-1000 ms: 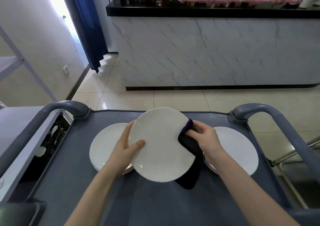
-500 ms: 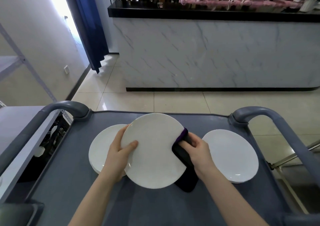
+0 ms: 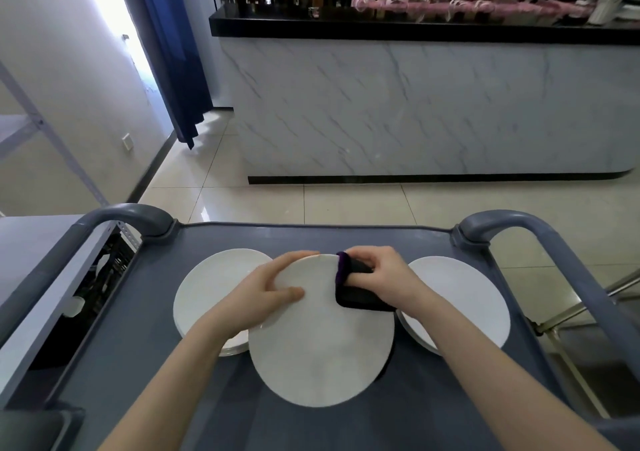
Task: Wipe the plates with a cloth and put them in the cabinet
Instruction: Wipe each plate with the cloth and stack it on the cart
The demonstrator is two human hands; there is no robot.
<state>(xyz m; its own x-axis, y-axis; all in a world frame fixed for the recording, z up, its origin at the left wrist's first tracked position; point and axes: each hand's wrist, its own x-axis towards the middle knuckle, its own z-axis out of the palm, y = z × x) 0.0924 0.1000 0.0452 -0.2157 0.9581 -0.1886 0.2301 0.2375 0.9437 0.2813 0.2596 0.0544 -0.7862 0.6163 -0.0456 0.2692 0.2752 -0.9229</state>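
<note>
Gripping the plate (image 3: pixel 322 346) above the cart (image 3: pixel 145 346) by its far rim in the left hand (image 3: pixel 266 294), pinching the cloth (image 3: pixel 356 298) over its edge in the right hand (image 3: pixel 391 277), probably best sweeping firmly round the rim.

Left plate stack (image 3: pixel 207 291), right plate stack (image 3: pixel 460 298) flank held plate (image 3: pixel 322 346); cart handles (image 3: pixel 131 213) block far corners; near deck (image 3: pixel 311 426) free.

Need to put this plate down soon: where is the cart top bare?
Bare: the far strip of the cart top between the left handle and right handle, and its near left corner. Crowded: the middle, with left plates, held plate, right plates.
</note>
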